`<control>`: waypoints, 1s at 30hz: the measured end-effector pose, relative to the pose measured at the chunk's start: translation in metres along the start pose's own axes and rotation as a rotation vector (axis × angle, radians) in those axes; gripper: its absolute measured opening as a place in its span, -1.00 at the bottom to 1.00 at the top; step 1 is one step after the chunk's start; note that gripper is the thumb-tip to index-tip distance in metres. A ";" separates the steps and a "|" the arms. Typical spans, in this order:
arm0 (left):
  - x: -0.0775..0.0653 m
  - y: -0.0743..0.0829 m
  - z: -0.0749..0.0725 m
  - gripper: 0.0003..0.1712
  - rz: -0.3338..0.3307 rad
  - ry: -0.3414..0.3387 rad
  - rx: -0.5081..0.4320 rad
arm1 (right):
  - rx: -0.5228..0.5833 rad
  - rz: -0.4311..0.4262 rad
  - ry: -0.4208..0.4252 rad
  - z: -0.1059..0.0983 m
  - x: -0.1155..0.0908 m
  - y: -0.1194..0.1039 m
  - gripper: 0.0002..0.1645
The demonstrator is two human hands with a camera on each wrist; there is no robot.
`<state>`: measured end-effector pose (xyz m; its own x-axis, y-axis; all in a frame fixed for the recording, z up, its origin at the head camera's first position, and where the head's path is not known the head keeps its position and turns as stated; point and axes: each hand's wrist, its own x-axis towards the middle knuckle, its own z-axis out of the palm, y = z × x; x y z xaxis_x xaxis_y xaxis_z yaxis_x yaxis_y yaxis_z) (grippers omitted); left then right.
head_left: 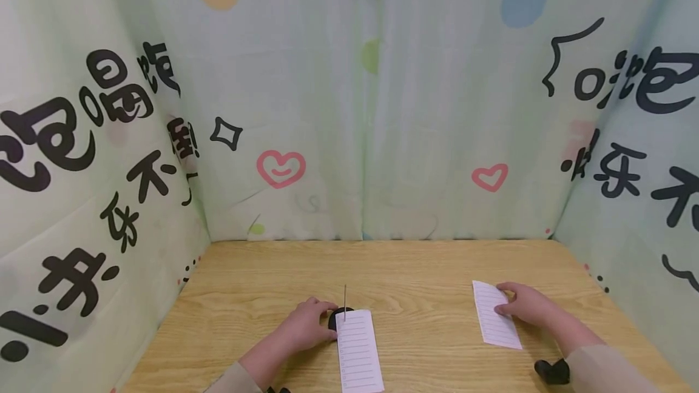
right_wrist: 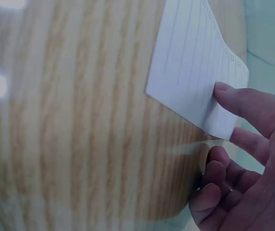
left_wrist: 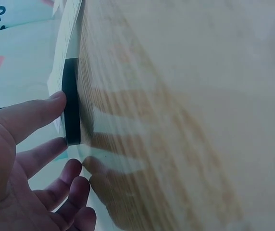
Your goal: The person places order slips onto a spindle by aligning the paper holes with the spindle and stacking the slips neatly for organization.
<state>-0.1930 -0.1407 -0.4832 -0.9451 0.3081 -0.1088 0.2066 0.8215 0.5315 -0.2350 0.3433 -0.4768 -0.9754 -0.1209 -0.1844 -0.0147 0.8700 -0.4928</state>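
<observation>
A bill spike (head_left: 332,321) with a round black base and a thin upright metal rod stands left of the table's middle. My left hand (head_left: 308,326) holds the base by its edge; in the left wrist view the thumb and forefinger pinch the black rim (left_wrist: 71,106). One lined paper slip (head_left: 360,350) lies over the base, its top end at the rod. Off to the right, my right hand (head_left: 526,305) pinches a second lined slip (head_left: 491,314) by its right edge. The right wrist view has the thumb on top of that sheet (right_wrist: 190,62), which bends slightly.
The wooden table (head_left: 420,296) reflects light and the hands. A printed curtain (head_left: 327,108) encloses its back and both sides. Black straps with dark pieces (head_left: 553,372) sit at the wrists.
</observation>
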 end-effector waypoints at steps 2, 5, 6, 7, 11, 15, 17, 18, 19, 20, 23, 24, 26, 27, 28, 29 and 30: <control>0.001 -0.001 0.001 -0.35 0.002 0.001 0.004 | 0.005 0.003 0.009 0.002 -0.001 0.001 -0.20; 0.001 -0.001 0.002 -0.35 0.002 0.001 0.006 | 0.011 -0.004 0.028 0.005 -0.001 0.004 -0.24; 0.001 -0.001 0.002 -0.35 -0.001 -0.001 0.008 | 0.012 -0.004 0.033 0.005 -0.001 0.004 -0.25; 0.001 -0.001 0.002 -0.35 -0.003 -0.003 0.008 | 0.011 -0.005 0.038 0.006 -0.001 0.005 -0.26; 0.001 0.001 0.001 -0.37 -0.015 -0.017 0.004 | 0.017 0.006 0.047 0.009 -0.003 0.003 -0.28; 0.001 0.001 0.001 -0.36 -0.015 -0.014 0.002 | 0.051 0.043 0.053 0.010 -0.005 -0.001 -0.26; 0.001 0.002 0.000 -0.37 -0.016 -0.013 0.002 | 0.066 0.052 0.059 0.011 -0.006 -0.002 -0.29; 0.001 0.002 0.000 -0.37 -0.016 -0.013 0.001 | 0.073 0.050 0.063 0.011 -0.007 -0.002 -0.31; 0.001 0.002 0.000 -0.37 -0.018 -0.014 0.000 | 0.081 0.049 0.067 0.011 -0.008 -0.002 -0.34; 0.001 0.002 0.000 -0.37 -0.019 -0.016 -0.002 | 0.089 0.041 0.073 0.011 -0.009 -0.002 -0.37; 0.001 0.001 0.001 -0.37 -0.021 -0.019 -0.006 | 0.121 0.018 0.092 0.011 -0.012 -0.002 -0.41; 0.001 0.001 0.001 -0.37 -0.020 -0.019 -0.007 | 0.130 0.012 0.099 0.011 -0.013 -0.002 -0.41; 0.001 0.001 0.001 -0.37 -0.017 -0.016 -0.006 | 0.154 0.001 0.113 0.010 -0.015 -0.003 -0.39; 0.000 0.001 0.001 -0.37 -0.015 -0.015 -0.006 | 0.166 -0.003 0.119 0.010 -0.016 -0.003 -0.37; 0.000 0.001 0.001 -0.37 -0.013 -0.014 -0.006 | 0.170 -0.008 0.126 0.010 -0.017 -0.004 -0.35; 0.000 0.001 0.001 -0.37 -0.012 -0.013 -0.007 | 0.181 -0.011 0.134 0.010 -0.018 -0.005 -0.34; 0.000 0.001 0.000 -0.37 -0.011 -0.013 -0.010 | 0.187 -0.015 0.141 0.010 -0.018 -0.005 -0.33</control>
<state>-0.1927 -0.1394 -0.4826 -0.9440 0.3051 -0.1257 0.1935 0.8202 0.5383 -0.2150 0.3360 -0.4791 -0.9966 -0.0543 -0.0618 -0.0015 0.7635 -0.6458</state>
